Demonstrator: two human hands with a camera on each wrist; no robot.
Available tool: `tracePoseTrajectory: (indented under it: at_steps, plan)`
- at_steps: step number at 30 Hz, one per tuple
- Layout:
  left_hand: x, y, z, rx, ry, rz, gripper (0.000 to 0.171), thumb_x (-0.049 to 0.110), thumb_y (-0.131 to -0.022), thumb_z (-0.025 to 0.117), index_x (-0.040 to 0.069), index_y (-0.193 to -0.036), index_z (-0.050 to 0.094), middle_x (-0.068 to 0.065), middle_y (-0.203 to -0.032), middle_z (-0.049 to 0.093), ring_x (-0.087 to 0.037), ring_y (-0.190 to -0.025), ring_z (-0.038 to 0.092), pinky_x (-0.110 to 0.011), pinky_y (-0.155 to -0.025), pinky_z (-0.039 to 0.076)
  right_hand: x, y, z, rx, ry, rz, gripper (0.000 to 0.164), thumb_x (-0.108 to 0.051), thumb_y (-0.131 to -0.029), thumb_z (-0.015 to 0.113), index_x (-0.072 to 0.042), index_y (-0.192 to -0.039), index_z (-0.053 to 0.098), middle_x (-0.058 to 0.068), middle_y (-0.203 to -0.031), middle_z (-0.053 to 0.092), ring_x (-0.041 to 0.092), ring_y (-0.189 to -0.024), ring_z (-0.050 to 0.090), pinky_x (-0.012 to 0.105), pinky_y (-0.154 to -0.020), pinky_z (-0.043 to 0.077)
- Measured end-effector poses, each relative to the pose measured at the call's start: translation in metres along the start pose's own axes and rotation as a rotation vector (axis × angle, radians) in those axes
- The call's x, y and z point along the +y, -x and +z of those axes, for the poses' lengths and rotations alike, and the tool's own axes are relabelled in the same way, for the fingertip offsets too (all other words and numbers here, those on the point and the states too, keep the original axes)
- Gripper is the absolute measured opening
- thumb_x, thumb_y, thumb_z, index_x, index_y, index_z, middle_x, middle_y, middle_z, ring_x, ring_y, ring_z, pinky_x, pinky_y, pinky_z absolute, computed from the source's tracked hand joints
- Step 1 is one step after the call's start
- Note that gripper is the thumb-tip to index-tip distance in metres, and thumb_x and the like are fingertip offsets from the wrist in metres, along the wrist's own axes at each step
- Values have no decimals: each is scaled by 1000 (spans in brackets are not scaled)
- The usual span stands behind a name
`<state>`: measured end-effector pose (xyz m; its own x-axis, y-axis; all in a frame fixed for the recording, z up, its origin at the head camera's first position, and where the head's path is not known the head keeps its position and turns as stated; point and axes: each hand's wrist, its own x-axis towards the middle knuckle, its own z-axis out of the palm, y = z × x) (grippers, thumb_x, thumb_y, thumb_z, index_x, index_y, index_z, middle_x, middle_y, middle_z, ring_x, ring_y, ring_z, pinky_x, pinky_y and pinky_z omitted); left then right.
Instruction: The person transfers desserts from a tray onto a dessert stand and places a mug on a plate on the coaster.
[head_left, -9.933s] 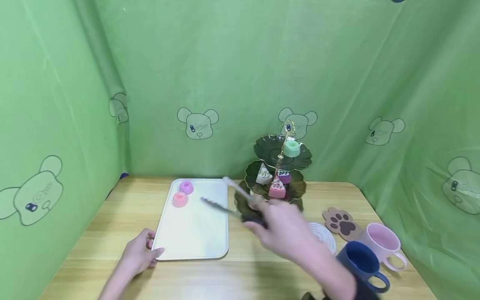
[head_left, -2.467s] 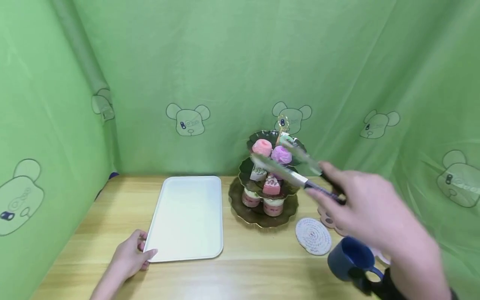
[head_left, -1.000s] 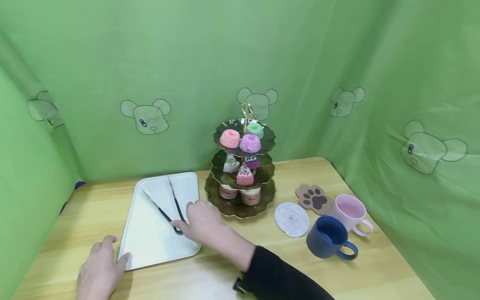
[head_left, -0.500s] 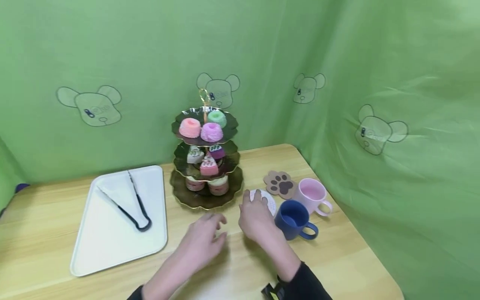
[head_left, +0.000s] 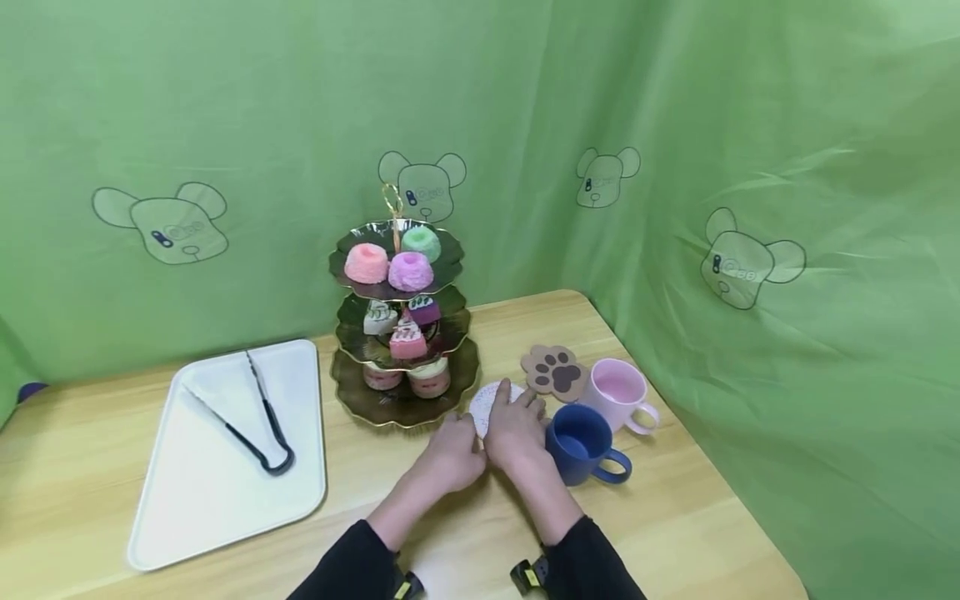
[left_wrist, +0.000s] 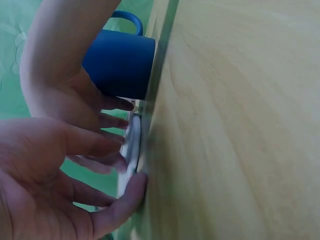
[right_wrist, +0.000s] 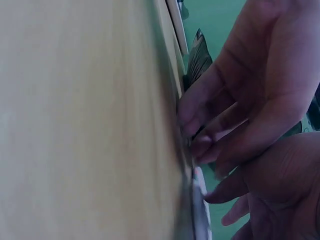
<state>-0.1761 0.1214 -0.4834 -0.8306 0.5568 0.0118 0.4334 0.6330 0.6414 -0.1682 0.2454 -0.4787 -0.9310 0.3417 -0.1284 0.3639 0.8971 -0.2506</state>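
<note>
In the head view a round white woven coaster (head_left: 486,404) lies on the table beside the tiered stand's bottom plate. My right hand (head_left: 517,429) rests over the coaster from the near right, its fingers extended across it. My left hand (head_left: 453,454) is at the coaster's left near edge with curled fingers. In the left wrist view, the coaster's edge (left_wrist: 134,142) shows between my left thumb and fingertips (left_wrist: 134,187), close to the tabletop. My right hand (left_wrist: 85,120) comes in behind it there. The right wrist view also shows the coaster (right_wrist: 201,215) under the hands.
A blue mug (head_left: 577,450) stands right beside my right hand. Beyond it are a pink mug (head_left: 617,392) and a paw-shaped coaster (head_left: 555,371). The stand (head_left: 352,383) bears several toy cakes. At left, black-handled tongs (head_left: 273,433) lie on a white tray (head_left: 210,517).
The right hand has put the tongs on the tray. Both hands have moved to the coaster, which has slid left toward the stand. Earlier the pink and purple cakes went from tray to stand.
</note>
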Motion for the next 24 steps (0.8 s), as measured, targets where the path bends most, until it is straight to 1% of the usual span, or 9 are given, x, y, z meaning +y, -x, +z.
tracePoseTrajectory:
  at_steps: [2, 5, 7, 9, 13, 15, 16, 21, 24]
  plan:
    - [-2, -1, 0, 12, 28, 22, 27, 8, -81, 75, -7, -100, 64, -27, -111, 64, -45, -109, 61, -63, -95, 58, 1, 0, -2, 16, 21, -12, 91, -17, -89, 81, 3, -163, 32, 47, -148, 39, 61, -135, 42, 73, -107, 49]
    - [-8, 1, 3, 32, 109, 51, 38, 8, -83, 76, -10, -115, 66, -25, -114, 68, -47, -118, 59, -63, -104, 55, 2, 3, -5, 47, 25, -24, 86, -23, -94, 79, 5, -161, 33, 44, -140, 45, 58, -130, 45, 64, -100, 57]
    - [-12, 6, 3, 38, 196, 40, 39, 7, -85, 77, -11, -118, 64, -25, -106, 70, -45, -109, 64, -57, -97, 58, 3, 7, -8, 81, -5, -43, 83, -25, -96, 78, 7, -159, 35, 42, -137, 45, 56, -127, 47, 59, -95, 60]
    - [-17, 13, 2, 40, 297, 22, 40, 7, -86, 77, -11, -119, 64, -18, -98, 71, -36, -95, 69, -46, -88, 62, 3, 13, -12, 115, -56, -79, 78, -16, -93, 79, 11, -155, 39, 40, -135, 44, 53, -119, 54, 55, -89, 64]
    - [-28, 37, -5, -9, 463, -24, 31, 12, -92, 75, -10, -112, 64, -5, -83, 68, -17, -66, 66, -27, -64, 58, 2, 30, -24, 124, -175, -163, 44, -1, -94, 70, 11, -134, 55, 30, -122, 49, 42, -86, 65, 49, -70, 66]
    - [-35, 51, -10, -12, 466, -17, 28, 16, -97, 73, -7, -111, 64, -2, -83, 66, -13, -65, 64, -23, -61, 55, 2, 38, -30, 94, -225, -228, 30, 0, -96, 67, 8, -124, 58, 24, -114, 54, 36, -80, 66, 48, -68, 65]
    - [-39, 57, -12, -8, 461, -15, 24, 16, -99, 71, -5, -109, 64, -2, -81, 66, -13, -62, 64, -23, -58, 55, 1, 41, -32, 72, -254, -263, 25, -1, -99, 65, 7, -122, 59, 22, -112, 57, 36, -84, 66, 49, -72, 65]
    - [-58, 85, -32, 39, 455, -45, 15, 16, -105, 66, 3, -100, 63, -4, -78, 67, -16, -53, 63, -25, -44, 55, -6, 46, -32, -71, -434, -433, 23, -4, -101, 66, 4, -122, 60, 18, -111, 68, 35, -107, 67, 54, -95, 62]
    - [-70, 102, -46, 42, 477, -107, 19, 21, -105, 67, 4, -97, 63, -3, -79, 68, -16, -50, 60, -26, -39, 53, -13, 47, -24, -149, -488, -472, 21, -10, -100, 71, -2, -117, 63, 11, -102, 69, 26, -96, 67, 47, -85, 63]
